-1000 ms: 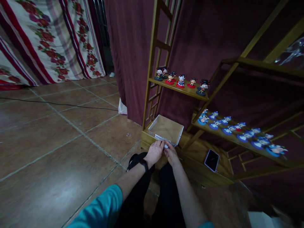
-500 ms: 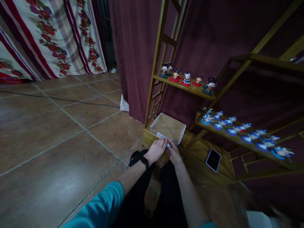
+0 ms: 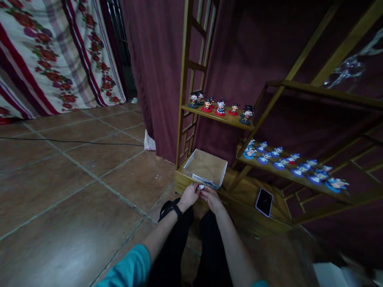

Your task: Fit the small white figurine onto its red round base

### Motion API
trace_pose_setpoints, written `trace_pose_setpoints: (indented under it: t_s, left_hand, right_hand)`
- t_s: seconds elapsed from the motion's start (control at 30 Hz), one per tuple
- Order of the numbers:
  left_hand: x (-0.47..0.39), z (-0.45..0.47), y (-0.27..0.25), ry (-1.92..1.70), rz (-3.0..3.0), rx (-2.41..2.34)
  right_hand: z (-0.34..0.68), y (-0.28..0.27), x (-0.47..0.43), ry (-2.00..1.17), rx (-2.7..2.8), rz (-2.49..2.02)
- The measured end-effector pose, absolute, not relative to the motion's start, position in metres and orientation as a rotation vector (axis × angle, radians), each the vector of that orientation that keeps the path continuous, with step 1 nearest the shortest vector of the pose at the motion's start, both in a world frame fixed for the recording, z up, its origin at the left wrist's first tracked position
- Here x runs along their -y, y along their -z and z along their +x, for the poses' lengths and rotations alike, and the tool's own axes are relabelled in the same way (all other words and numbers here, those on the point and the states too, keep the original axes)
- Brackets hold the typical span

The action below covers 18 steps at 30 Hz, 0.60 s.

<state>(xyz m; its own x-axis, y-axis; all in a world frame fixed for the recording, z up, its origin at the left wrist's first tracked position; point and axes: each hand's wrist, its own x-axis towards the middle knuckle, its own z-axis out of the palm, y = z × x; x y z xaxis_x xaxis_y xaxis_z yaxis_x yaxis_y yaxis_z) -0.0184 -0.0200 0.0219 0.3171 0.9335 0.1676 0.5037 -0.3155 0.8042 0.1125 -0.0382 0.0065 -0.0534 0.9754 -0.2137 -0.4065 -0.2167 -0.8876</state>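
Left hand (image 3: 189, 196) and right hand (image 3: 210, 197) pinch what looks like a figurine (image 3: 201, 187); a box (image 3: 207, 166) sits at their twelve o'clock.

The person's forearms (image 3: 162, 232) angle forward and inward, the left hand (image 3: 189, 195) and right hand (image 3: 212, 199) close together with fingers (image 3: 205, 192) bent

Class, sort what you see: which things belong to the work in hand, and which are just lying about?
Work in hand:
small white-and-red item, held between left hand and right hand
open box, just beyond them
perhaps the shelf figurines

Lying about:
dark-screened device
black cable
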Motion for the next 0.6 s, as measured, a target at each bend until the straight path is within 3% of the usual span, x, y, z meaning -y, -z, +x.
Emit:
trace_pose_setpoints:
  t_s: [0.27, 0.6]
  left_hand:
    - [0.002, -0.008, -0.006, -1.041, 1.062, -1.121]
    - [0.005, -0.006, -0.017, -0.948, 0.897, -1.042]
  right_hand:
    - [0.114, -0.004, 0.034, -1.542, 0.739, -1.018]
    - [0.114, -0.006, 0.032, -1.510, 0.604, -1.050]
